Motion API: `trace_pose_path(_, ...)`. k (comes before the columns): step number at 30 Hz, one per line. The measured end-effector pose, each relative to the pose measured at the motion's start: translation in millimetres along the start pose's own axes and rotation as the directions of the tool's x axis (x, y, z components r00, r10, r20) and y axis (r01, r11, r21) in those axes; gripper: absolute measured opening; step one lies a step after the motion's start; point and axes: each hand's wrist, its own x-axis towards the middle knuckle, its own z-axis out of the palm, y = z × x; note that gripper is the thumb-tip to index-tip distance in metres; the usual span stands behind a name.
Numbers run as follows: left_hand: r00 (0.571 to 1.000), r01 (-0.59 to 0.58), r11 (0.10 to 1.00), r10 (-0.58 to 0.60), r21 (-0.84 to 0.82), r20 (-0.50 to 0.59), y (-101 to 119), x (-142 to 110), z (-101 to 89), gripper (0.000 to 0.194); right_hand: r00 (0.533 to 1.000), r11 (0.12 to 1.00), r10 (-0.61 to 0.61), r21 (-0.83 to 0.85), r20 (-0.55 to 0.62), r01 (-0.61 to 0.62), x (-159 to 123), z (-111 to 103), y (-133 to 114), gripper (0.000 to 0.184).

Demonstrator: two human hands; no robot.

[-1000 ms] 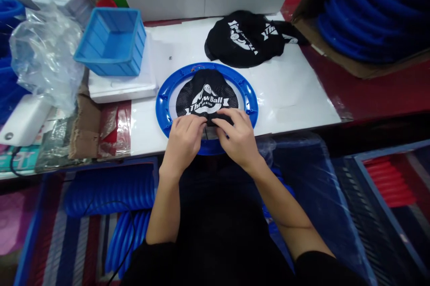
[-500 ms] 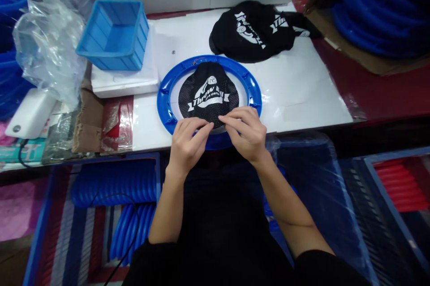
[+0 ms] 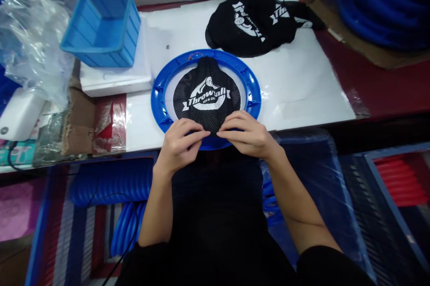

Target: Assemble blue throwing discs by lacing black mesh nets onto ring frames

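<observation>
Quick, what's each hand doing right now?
Left hand: closed, pinching the net at its near edge.
Right hand: closed, pinching the net there too.

Blue plastic ring (image 3: 254, 93), centre of frame: one
Black printed mesh (image 3: 208, 97), inside that ring: one
Loose black meshes (image 3: 248, 46), upper middle: overlapping, three prints showing
Light-blue bin (image 3: 126, 48), upper left: one
White slab (image 3: 117, 84), under the bin: one
White corded device (image 3: 20, 113), left edge: one
Blue-ring rows (image 3: 110, 183), lower left: two
Red rings (image 3: 399, 183), lower right: several, too blurred to count
</observation>
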Motion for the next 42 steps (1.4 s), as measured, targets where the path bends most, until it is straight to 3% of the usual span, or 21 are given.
trace_pose_path(4,1.000,-0.006,0.998,0.005,0.060,0.023,2.3,-0.6,1.1,0.027,0.999,1.000,0.008,0.010,0.032,-0.009,0.8,-2.5,-0.9,0.026)
trace_pose_path(12,0.992,-0.127,0.978,0.123,0.162,0.037,-1.1,-4.0,3.5,0.030,0.997,1.000,0.011,0.003,0.072,-0.011,-0.2,-4.5,-2.0,0.025)
trace_pose_path(19,0.992,-0.116,0.975,0.103,0.189,0.080,-1.7,-3.9,2.9,0.030,0.993,0.998,0.063,0.000,0.101,-0.064,-2.0,-4.5,-0.8,0.027)
trace_pose_path(35,0.955,-0.296,0.916,0.273,0.270,0.121,-4.4,5.8,-0.9,0.032,0.988,0.993,0.002,-0.118,0.157,0.017,1.2,-5.4,-2.6,0.019)
trace_pose_path(39,0.969,-0.245,0.939,0.229,0.243,0.091,-0.3,-3.5,-2.0,0.036,0.988,0.989,-0.016,-0.144,0.156,0.039,2.9,-4.8,-4.0,0.019)
trace_pose_path(41,0.989,-0.139,0.969,0.144,0.205,-0.010,1.7,-31.7,1.7,0.034,0.991,0.981,-0.033,-0.185,0.130,0.056,1.4,-3.9,-5.4,0.020)
trace_pose_path(42,0.989,-0.038,0.984,0.062,0.177,-0.133,1.5,-52.4,5.4,0.030,0.994,0.975,-0.038,-0.215,0.103,0.060,-0.3,-3.5,-6.5,0.022)
